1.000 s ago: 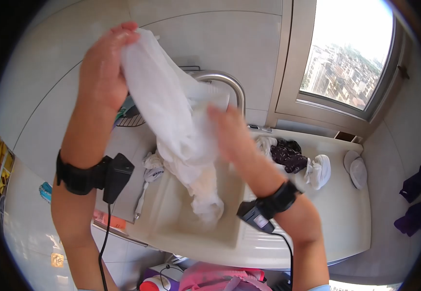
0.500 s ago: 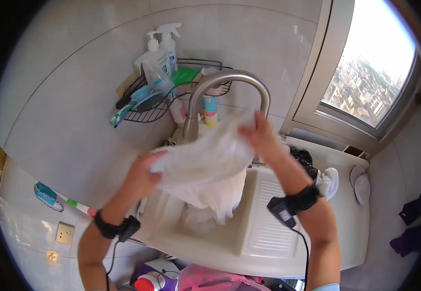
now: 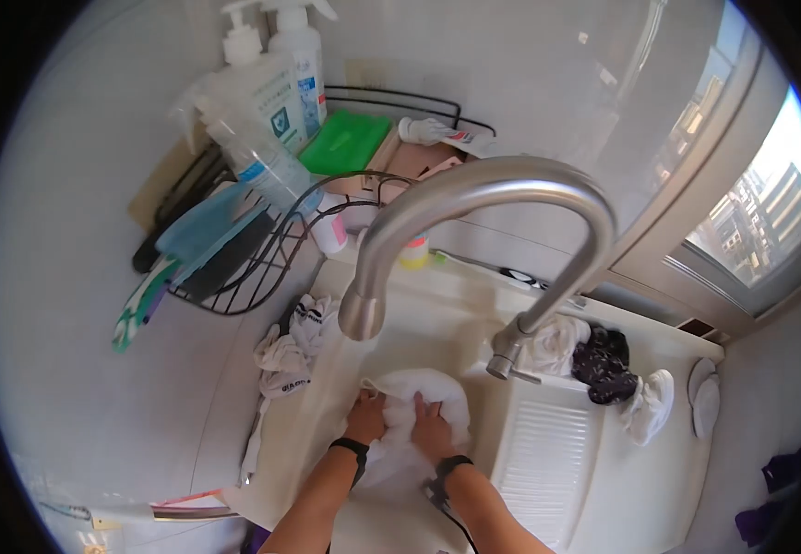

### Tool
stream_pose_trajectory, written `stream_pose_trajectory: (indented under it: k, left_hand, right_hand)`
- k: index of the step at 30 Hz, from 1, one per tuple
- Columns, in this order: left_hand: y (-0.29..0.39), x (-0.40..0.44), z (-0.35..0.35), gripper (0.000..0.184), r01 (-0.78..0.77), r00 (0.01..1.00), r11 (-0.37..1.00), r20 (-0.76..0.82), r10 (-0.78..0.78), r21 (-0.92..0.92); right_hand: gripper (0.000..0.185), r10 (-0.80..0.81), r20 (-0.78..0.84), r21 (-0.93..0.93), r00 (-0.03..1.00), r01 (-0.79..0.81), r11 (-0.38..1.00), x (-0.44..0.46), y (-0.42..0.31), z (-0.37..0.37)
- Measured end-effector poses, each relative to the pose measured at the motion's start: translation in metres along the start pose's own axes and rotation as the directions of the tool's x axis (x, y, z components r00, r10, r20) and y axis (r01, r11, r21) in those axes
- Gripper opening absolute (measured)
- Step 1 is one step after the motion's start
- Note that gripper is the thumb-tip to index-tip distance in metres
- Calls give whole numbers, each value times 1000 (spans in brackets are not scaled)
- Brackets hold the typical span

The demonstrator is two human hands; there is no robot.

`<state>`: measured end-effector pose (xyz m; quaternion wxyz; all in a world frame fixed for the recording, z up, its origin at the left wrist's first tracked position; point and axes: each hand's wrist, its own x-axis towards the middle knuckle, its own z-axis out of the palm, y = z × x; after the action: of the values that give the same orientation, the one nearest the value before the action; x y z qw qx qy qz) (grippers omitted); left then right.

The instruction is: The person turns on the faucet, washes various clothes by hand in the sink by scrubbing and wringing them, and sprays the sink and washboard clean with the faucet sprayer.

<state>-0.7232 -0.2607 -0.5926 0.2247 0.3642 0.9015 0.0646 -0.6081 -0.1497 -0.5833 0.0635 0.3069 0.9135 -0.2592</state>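
Observation:
A wet white cloth (image 3: 442,392) lies bunched in the sink basin (image 3: 327,415), partly in cloudy water. My left hand (image 3: 365,417) presses down on its left side, the fingers bent into the fabric. Just to the right, my right hand (image 3: 431,427) rests on the same cloth with its fingers apart and pointing away from me. The steel faucet (image 3: 502,185) arches above the basin, its spout up and to the left of the cloth.
Bottles (image 3: 280,102), a green box (image 3: 347,143) and brushes (image 3: 216,240) fill a wire corner rack at upper left. White socks (image 3: 294,351) lie left of the basin. A dark patterned cloth (image 3: 603,365) and a white bundle (image 3: 650,406) lie right of the washboard (image 3: 548,462).
Both hands have lowered the white cloth from the air into the basin, and it has gone from stretched to bunched. The view has moved closer to the faucet and rack.

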Motion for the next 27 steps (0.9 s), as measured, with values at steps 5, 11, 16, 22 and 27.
stream_pose_trajectory:
  k: [5, 11, 16, 22, 27]
  left_hand:
    - [-5, 79, -1, 41, -160, 972, 954, 210, 107, 252]
    - [-5, 126, 55, 11, -90, 933, 952, -308, 184, 294]
    - [-5, 65, -25, 29, -150, 965, 974, -190, 182, 169]
    - [-6, -62, -137, 57, -57, 978, 997, 200, 65, -49]
    - [18, -145, -228, 44, -218, 965, 963, 185, 188, 158]
  right_hand:
    - [59, -125, 13, -219, 992, 125, 968, 66, 36, 43]
    - [52, -125, 308, -328, 943, 229, 917, 106, 49, 38]
    - [39, -167, -39, -106, 985, 162, 981, 129, 41, 19]
    - [18, -521, 260, -473, 813, 578, 665, 134, 52, -37]
    - [22, -501, -191, -164, 844, 475, 864, 48, -24, -207]
